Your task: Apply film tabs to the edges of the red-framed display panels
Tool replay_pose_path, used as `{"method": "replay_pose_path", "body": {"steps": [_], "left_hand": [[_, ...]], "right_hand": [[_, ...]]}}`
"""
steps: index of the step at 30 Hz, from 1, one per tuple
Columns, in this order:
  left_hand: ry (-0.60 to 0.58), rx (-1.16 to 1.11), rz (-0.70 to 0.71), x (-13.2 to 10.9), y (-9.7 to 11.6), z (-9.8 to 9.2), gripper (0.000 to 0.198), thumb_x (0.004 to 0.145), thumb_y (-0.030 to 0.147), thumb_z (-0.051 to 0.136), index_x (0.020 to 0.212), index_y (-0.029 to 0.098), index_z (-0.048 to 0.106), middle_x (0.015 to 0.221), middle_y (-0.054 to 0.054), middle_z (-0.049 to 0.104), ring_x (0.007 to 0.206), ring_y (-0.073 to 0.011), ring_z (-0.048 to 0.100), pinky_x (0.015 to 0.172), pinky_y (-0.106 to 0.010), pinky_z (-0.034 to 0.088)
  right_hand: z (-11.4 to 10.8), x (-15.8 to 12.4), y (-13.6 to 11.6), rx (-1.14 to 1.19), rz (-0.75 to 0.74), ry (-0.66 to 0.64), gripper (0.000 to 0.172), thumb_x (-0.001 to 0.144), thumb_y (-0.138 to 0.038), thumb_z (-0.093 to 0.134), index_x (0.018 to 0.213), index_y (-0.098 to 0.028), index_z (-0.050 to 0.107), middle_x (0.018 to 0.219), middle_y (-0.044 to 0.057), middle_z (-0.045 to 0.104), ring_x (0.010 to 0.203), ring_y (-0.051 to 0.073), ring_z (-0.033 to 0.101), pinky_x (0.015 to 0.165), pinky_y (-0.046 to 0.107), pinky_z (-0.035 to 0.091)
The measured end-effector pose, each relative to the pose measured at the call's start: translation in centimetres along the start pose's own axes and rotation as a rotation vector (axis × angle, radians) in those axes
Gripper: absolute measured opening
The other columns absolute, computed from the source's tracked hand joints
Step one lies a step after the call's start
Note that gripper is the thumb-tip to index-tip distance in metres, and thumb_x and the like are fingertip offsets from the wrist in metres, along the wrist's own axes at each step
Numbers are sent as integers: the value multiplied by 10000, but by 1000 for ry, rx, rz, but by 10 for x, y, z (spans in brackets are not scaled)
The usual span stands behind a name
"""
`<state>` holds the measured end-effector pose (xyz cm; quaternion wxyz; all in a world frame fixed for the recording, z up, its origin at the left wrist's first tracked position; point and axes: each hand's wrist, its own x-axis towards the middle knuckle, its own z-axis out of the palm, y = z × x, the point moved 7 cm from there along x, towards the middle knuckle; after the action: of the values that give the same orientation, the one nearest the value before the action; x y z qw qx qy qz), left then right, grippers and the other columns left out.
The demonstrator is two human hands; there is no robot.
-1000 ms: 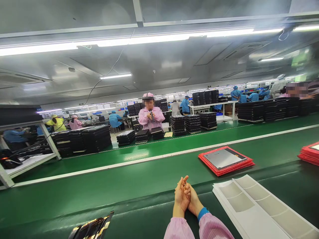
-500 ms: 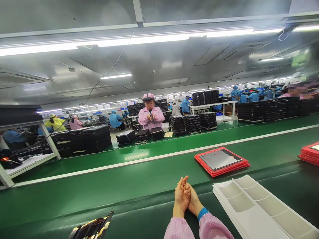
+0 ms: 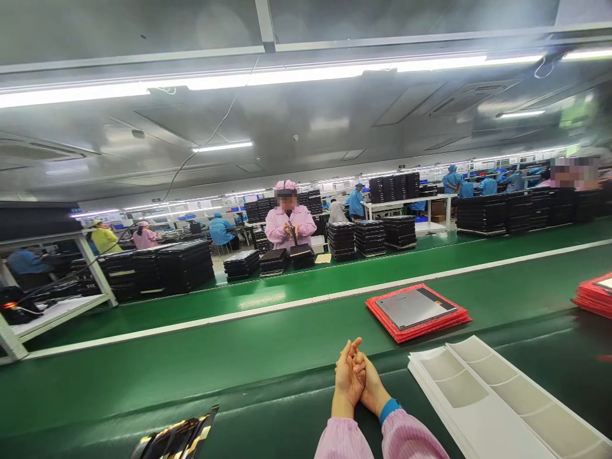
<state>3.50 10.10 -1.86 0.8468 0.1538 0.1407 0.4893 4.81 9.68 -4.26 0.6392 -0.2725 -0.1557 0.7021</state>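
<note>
Clearly, the sheets lie on the desk, near end cut off, beside the right hand. Its grip, mostly hidden behind the left hand, I cannot judge; the left's folds loosely closed against it, both pointing forward.

Here's the smooth dark-green bench, carrying stacked white paper sheets with grey rectangles and, leftward, glossy black-and-gold flat strips.

Ceiling lights, black stacks, person in pink, white shelf
</note>
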Motion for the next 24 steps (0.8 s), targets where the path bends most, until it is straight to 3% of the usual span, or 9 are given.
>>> {"method": "replay_pose_path", "body": {"steps": [13,24], "left_hand": [[5,14,16,1,-1,-2,294,874,360,435,960,124,588,507,55,367,335,7,303,327,-73,166],[48,187,97,2,5,-7,316,852,364,453,994,113,581,518,50,375,344,-1,279,340,-90,160]], "right_hand": [[-1,0,-2,19,-25,-2,179,664,-289,595,568,-177,494,472,-68,511,461,92,511,540,224,411],[-5,1,-5,-8,-85,23,230,649,-292,613,524,-178,457,488,-55,531,473,95,527,530,229,423]]}}
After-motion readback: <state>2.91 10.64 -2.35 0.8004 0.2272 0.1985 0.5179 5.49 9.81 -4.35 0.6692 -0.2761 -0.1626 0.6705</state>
